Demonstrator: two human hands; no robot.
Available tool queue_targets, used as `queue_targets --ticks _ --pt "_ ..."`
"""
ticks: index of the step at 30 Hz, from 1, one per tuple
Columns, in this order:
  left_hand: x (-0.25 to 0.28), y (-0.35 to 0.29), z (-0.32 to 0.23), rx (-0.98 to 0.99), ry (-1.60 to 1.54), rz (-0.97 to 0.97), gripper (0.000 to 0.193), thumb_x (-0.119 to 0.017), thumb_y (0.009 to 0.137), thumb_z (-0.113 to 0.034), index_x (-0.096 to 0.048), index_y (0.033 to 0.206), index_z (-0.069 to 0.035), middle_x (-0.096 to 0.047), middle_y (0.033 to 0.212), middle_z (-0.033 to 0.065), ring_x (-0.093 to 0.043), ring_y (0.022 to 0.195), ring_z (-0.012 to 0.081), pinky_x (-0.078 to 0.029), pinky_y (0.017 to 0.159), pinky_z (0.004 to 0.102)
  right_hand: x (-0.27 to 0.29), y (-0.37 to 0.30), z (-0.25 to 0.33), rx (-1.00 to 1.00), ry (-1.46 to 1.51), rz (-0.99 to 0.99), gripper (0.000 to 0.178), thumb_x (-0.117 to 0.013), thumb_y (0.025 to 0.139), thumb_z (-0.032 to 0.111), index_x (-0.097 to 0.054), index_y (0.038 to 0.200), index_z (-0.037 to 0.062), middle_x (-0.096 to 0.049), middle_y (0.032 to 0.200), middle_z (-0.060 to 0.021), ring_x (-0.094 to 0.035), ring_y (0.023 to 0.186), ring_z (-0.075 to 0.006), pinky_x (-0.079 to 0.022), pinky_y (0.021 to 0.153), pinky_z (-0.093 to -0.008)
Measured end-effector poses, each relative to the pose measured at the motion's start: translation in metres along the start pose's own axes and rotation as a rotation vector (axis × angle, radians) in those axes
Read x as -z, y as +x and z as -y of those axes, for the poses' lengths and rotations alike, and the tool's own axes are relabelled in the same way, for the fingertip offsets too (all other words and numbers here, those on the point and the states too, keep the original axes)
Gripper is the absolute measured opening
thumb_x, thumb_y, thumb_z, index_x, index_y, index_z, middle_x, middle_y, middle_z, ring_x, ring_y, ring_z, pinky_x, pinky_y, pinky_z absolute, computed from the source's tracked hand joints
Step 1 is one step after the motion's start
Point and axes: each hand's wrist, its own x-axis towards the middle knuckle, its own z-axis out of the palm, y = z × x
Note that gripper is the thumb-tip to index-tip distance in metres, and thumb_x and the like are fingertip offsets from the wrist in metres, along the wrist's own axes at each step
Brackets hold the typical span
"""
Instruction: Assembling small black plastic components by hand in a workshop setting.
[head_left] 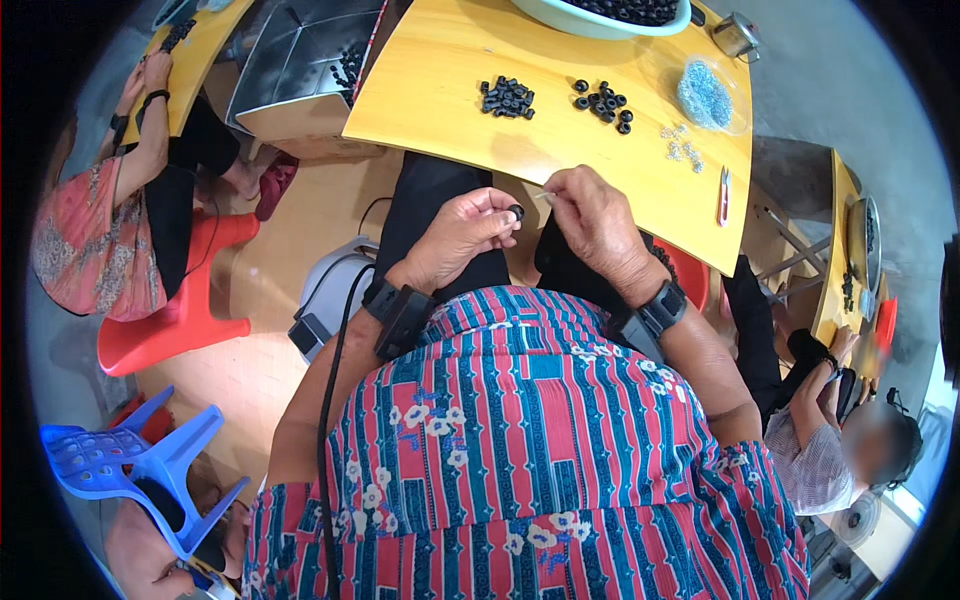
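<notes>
My left hand point(470, 228) pinches a small black round part point(517, 212) between thumb and fingertips, over my lap. Beside it, my right hand point(597, 222) is closed in a pinch on a tiny pale piece point(545, 196), too small to make out well. The two hands are a little apart, just off the near edge of the yellow table point(420, 95). On the table lie a cluster of short black cylinders point(508, 98) and a looser group of round black parts point(603, 102). Farther right are scattered tiny clear pieces point(683, 150).
A clear tub of bluish-clear pieces point(706, 97), small red-handled thread snips point(723, 197) and a metal mug point(737, 38) sit at the table's right. A pale green basin point(600, 28) of black parts stands at the far side. A metal-lined bin point(290, 70) is left. People work at other tables.
</notes>
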Motion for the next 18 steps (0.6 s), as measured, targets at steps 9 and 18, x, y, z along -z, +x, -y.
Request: queue_targets --ticks 9,18 --pt "0.001 -0.002 0.0 -0.025 -0.01 -0.012 0.012 -0.058 0.092 -0.015 -0.055 0.1 -0.007 -0.057 0.087 -0.001 -0.055 0.078 0.0067 -0.05 0.081 0.0258 -0.007 0.006 0.012 0.156 -0.087 0.074 0.016 -0.057 0.08 0.002 -0.051 0.095 0.0033 -0.056 0.084 -0.0154 -0.059 0.075 -0.0356 -0.049 0.066 -0.0407" --pt "0.0 0.0 0.004 -0.033 -0.051 -0.02 0.017 -0.061 0.09 -0.017 -0.057 0.103 -0.005 -0.059 0.089 0.0005 -0.056 0.08 0.0083 -0.05 0.078 0.0254 -0.001 0.009 0.03 0.344 -0.444 0.173 0.02 -0.055 0.079 0.008 -0.051 0.097 0.0013 -0.053 0.083 -0.0145 -0.059 0.07 -0.0317 -0.051 0.063 -0.0386"
